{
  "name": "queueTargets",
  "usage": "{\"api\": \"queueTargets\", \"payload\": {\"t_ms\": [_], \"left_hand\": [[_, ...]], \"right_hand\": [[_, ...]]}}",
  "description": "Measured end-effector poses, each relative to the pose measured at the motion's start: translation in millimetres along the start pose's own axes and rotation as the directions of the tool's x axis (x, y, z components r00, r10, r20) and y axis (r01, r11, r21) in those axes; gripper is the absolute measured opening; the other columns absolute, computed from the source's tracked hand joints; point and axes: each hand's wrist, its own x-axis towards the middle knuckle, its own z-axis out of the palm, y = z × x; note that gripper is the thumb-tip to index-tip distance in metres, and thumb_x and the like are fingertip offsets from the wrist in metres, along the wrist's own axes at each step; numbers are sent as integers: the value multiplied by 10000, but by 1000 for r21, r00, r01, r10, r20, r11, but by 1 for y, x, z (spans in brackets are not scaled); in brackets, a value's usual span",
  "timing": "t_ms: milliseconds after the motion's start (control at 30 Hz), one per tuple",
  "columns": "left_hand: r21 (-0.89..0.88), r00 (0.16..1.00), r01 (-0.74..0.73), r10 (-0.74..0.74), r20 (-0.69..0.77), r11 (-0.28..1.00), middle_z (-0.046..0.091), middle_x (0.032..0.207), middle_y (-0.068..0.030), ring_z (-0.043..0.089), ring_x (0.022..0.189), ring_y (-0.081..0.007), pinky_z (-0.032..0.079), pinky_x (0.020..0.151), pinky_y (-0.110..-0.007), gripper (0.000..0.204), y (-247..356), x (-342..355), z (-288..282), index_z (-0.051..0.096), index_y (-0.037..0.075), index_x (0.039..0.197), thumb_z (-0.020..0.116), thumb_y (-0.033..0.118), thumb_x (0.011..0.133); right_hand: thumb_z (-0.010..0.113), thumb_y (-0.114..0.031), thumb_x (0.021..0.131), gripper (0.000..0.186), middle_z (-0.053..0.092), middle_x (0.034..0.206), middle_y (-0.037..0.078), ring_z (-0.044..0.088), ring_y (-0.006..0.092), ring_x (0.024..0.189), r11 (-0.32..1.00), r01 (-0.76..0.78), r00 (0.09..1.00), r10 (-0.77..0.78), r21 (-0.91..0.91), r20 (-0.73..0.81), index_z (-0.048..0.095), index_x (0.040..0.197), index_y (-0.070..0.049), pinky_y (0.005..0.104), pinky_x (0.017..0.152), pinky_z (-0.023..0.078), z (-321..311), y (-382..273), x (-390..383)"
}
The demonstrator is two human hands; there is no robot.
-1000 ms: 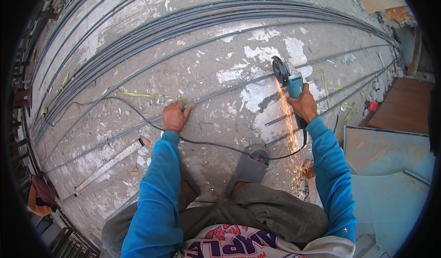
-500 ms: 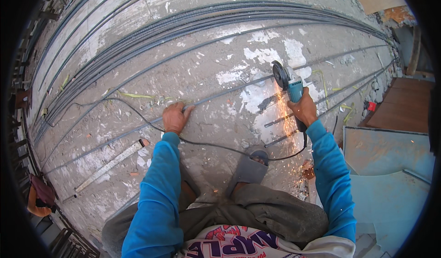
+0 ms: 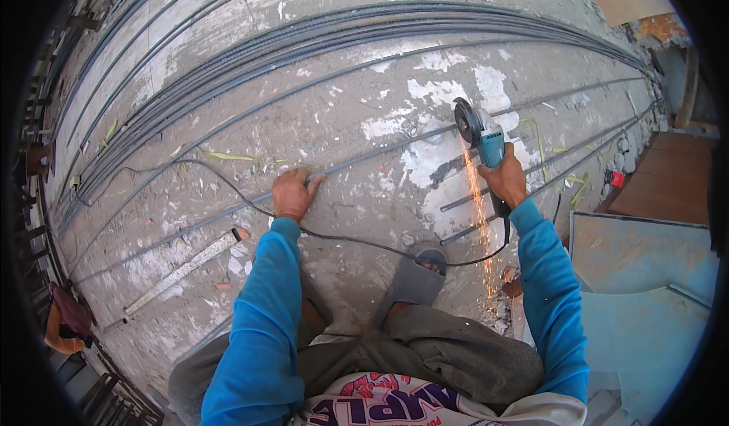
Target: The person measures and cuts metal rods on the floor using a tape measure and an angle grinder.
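Observation:
My right hand (image 3: pixel 507 177) is closed round the body of a teal angle grinder (image 3: pixel 492 146). Its dark disc meets a long steel reinforcing bar (image 3: pixel 380 151) that lies across the concrete floor. Orange sparks (image 3: pixel 477 198) stream from the contact down toward my right foot. Further left along that bar, my left hand (image 3: pixel 295 196) presses down with its fingers curled over the steel and its thumb out along it. A black power cord (image 3: pixel 357 244) runs from the grinder past my left wrist to the far left.
A bundle of reinforcing bars (image 3: pixel 364 25) curves across the far floor. Shorter bars (image 3: pixel 562 153) lie right of the grinder. My sandalled foot (image 3: pixel 414 278) is near the sparks. Bluish sheets (image 3: pixel 645 251) and a brown board (image 3: pixel 668 179) lie at right; a pale flat strip (image 3: pixel 182 270) at left.
The spark stream has become narrower. Both hands and the grinder keep almost the same places on the bar; the whole view has shifted slightly.

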Motion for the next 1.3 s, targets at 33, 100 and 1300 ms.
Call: {"api": "queueTargets", "payload": {"t_ms": [33,100,1300], "left_hand": [[6,1000,-3,3,-1,1000,660,804,-115,631,805,-320,476,724,-445,411,0,0,1,644,64,765,681,467,837],[5,1000,-1,1,0,1000,660,804,-115,631,805,-319,476,723,-444,410,-1,0,2,644,65,764,683,466,835],[3,1000,3,-3,14,1000,662,816,-110,631,818,-315,469,731,-439,411,2,2,4,634,62,762,673,464,844]], "right_hand": [[756,-304,721,666,652,980,308,653,459,905,1000,4,1000,-4,0,-3,417,1164,60,495,800,525,0,0,1],[756,-307,722,665,652,981,307,654,457,907,1000,7,1000,-7,-8,-2,418,1163,59,494,800,525,0,-1,2],[760,-294,723,654,652,978,306,654,458,906,1000,8,1000,-8,0,-2,419,1158,55,501,801,523,-4,4,-1]]}}
